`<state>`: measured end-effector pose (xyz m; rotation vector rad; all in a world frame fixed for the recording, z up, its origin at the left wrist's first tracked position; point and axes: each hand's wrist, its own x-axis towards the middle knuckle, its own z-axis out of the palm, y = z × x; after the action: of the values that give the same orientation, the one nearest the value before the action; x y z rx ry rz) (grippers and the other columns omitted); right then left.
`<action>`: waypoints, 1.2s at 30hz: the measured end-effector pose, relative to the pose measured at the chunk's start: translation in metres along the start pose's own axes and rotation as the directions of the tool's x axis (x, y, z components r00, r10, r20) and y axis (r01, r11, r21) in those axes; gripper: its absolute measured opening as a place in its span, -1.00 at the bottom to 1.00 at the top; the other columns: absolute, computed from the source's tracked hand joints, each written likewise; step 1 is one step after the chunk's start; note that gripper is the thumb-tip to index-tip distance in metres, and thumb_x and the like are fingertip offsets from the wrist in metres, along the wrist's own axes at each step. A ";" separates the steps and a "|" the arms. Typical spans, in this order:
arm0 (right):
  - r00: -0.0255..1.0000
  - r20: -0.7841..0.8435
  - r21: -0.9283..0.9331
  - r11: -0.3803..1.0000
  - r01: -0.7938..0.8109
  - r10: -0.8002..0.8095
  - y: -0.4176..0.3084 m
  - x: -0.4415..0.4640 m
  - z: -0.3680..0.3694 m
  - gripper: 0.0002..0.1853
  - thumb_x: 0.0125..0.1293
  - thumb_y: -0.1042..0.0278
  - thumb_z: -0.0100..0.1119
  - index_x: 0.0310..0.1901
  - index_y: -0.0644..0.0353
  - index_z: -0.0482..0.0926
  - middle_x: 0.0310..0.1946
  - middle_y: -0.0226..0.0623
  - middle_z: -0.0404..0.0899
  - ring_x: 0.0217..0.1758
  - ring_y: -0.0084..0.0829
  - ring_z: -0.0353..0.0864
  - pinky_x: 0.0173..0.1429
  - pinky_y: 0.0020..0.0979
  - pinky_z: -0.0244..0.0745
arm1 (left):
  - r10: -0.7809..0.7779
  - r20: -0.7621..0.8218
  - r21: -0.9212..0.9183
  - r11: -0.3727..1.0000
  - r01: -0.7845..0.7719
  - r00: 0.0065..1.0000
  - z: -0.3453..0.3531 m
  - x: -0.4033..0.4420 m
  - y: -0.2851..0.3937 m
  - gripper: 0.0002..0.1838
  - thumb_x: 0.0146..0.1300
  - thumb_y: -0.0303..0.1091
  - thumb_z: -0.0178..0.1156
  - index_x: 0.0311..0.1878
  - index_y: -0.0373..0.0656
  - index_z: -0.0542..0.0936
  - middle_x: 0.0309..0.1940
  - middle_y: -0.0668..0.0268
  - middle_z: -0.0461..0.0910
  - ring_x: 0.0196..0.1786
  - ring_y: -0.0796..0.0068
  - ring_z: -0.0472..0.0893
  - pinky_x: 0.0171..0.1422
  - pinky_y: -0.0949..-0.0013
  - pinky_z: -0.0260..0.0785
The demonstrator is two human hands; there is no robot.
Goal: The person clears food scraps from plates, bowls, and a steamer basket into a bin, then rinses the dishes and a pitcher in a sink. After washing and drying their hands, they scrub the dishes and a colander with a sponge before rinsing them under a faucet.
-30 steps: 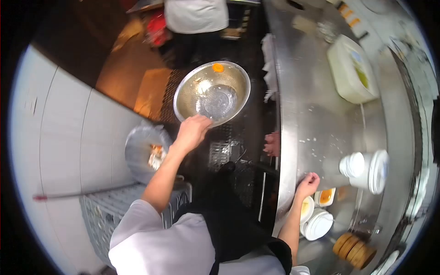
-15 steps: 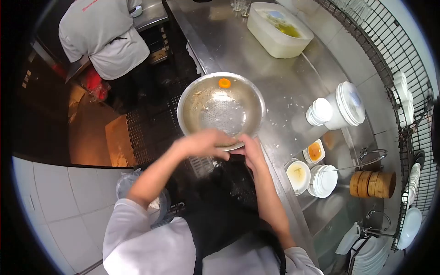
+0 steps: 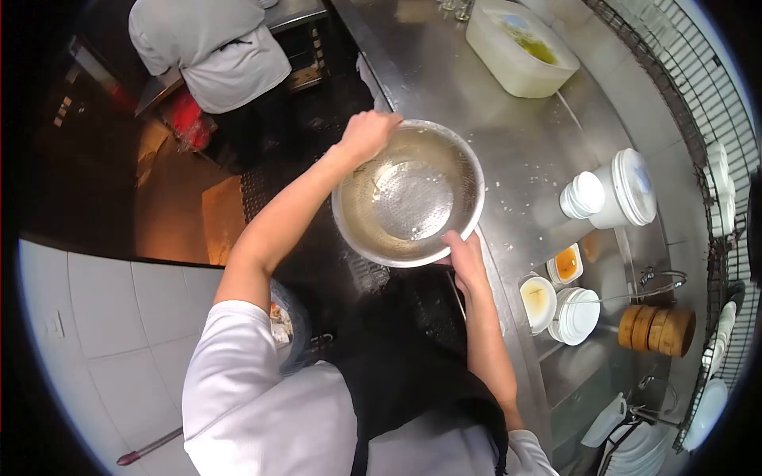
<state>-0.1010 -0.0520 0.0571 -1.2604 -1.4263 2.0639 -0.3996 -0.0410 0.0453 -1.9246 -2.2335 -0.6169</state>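
Observation:
A wide metal colander with a finely dotted bottom is held in front of me, beside the steel counter. Small pale scraps cling to its inner wall. My left hand is closed around the rim on the far left side. On the near right rim, my right hand grips with the thumb over the edge and the fingers hidden underneath.
Pale crumbs dot the steel counter. A white tub holds yellow-green liquid. Lidded white buckets, bowls and bamboo steamers stand right. Below left is a bin with scraps. Another person stands far left.
My left hand has moved from the near rim to the far left rim. The orange slice that was inside the colander no longer shows. My right hand stays on the near rim.

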 end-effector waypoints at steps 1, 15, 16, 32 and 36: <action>1.000 0.005 -0.007 1.000 0.003 -0.003 -0.001 0.001 0.001 -0.51 0.12 0.44 -0.07 0.12 0.44 0.29 -0.10 0.01 0.50 -0.12 -0.21 0.61 -0.24 -0.27 0.65 | -0.020 -0.074 -0.065 0.998 0.015 0.997 -0.008 -0.005 -0.013 -0.80 0.22 -0.34 0.10 -0.19 -0.25 0.59 -0.46 0.06 0.61 -0.38 0.14 0.65 -0.26 0.17 0.47; 0.982 -0.177 0.402 0.906 0.129 -0.062 0.000 0.057 -0.063 -0.58 0.14 0.45 -0.04 -0.02 0.64 0.40 -0.13 0.19 0.53 -0.15 -0.08 0.63 -0.09 -0.17 0.65 | -0.892 0.437 0.402 0.306 0.863 0.113 -0.017 -0.555 -0.146 -0.44 0.03 -0.36 0.26 0.15 -0.28 0.43 -0.07 -0.02 0.58 0.01 0.08 0.56 0.08 0.19 0.39; 0.980 -0.189 0.394 0.910 0.127 -0.054 -0.008 0.049 -0.066 -0.57 0.14 0.45 -0.04 -0.01 0.63 0.39 -0.13 0.17 0.54 -0.15 -0.08 0.63 -0.09 -0.18 0.65 | -0.818 0.454 0.248 0.497 0.832 0.354 -0.008 -0.586 -0.152 -0.37 0.03 -0.36 0.27 0.22 -0.30 0.37 0.08 -0.01 0.50 0.10 0.07 0.52 0.16 0.23 0.36; 0.772 -0.609 0.538 0.811 0.231 0.183 0.088 -0.195 -0.254 -0.45 0.26 0.14 -0.06 0.18 0.36 0.21 -0.03 0.03 0.46 -0.20 -0.10 0.64 -0.24 -0.28 0.65 | 0.864 0.054 -0.534 0.449 -0.716 0.501 0.032 -0.053 0.389 -0.48 -0.04 -0.35 0.29 0.07 -0.19 0.44 -0.06 0.17 0.53 0.10 0.17 0.45 0.25 0.14 0.19; 0.570 -0.812 0.430 0.785 0.445 0.122 0.100 -0.218 -0.331 -0.31 0.25 0.12 0.10 0.25 0.40 0.09 0.04 0.12 0.39 -0.21 -0.13 0.64 -0.22 -0.29 0.64 | 0.914 0.226 -0.428 0.403 -0.809 0.336 0.152 -0.028 0.510 -0.72 0.02 -0.37 0.20 -0.14 -0.13 0.59 -0.36 0.18 0.63 -0.17 0.17 0.61 0.05 0.20 0.34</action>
<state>0.3073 -0.0540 0.0381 -1.3934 -0.3663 1.2674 0.1253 0.0450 0.0092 -3.1829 -0.8204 -0.2643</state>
